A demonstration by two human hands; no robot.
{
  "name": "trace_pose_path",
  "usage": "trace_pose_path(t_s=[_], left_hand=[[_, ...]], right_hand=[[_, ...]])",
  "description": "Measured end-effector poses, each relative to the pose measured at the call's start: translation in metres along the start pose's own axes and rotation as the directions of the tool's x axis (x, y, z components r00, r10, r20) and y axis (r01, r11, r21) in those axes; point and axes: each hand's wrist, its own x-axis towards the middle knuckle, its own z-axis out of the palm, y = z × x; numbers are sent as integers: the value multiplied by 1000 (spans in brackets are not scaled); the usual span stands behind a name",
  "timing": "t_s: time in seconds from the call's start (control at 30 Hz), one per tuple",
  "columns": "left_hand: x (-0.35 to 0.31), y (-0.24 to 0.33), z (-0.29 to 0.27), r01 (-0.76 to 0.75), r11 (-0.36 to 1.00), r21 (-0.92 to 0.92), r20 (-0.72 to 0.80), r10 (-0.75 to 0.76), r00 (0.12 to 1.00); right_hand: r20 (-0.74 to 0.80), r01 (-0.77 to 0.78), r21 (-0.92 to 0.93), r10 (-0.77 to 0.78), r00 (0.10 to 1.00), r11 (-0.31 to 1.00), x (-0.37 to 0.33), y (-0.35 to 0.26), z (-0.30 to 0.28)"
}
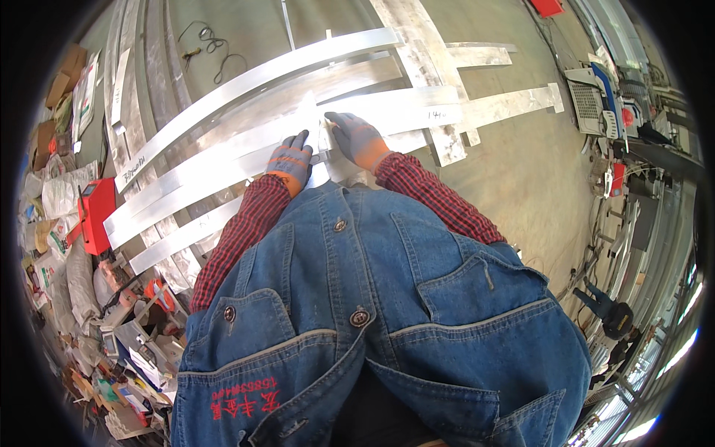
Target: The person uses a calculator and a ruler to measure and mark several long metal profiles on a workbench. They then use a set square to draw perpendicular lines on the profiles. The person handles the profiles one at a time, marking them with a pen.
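A wide, shiny metal strip runs across in front of me, between other long strips. My left hand, in a grey and orange glove, lies on the strips with its fingers stretched forward. Close by on the right, my right hand rests in a matching glove, fingers reaching toward the strip's near edge. Between the hands a narrow bright crosspiece stands out in the glare; its kind cannot be made out. Handwritten marks show near the strip's right end. Farther off lies another curved-looking strip.
Broad metal bars run underneath the strips at right and left. A red box-like thing stands left, beside piled bags. A black cable lies on the floor. A white crate and another person are at right.
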Motion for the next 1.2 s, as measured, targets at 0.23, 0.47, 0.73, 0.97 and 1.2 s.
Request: trace_pose_path(t_s=[0.23, 0.47, 0.73, 0.97, 1.2], left_hand=[[2, 1, -3, 20, 1000, 0, 55, -20, 998], [4, 2, -3, 26, 999, 24, 79, -28, 996], [3, 5, -10, 28, 999, 25, 102, -30, 994], [-7, -2, -7, 27, 1000, -6, 28, -27, 999], [-38, -31, -14, 90, 994, 61, 39, -92, 995]], right_hand=[[99, -34, -115, 46, 994, 993, 25, 1, 12], [177, 0, -129, 23, 984, 992, 29, -2, 5], [386, 90, -104, -43, 922, 991, -24, 8, -3], [460, -145, -153, 200, 865, 977, -57, 20, 15], [397, -187, -182, 246, 884, 965, -58, 7, 8]])
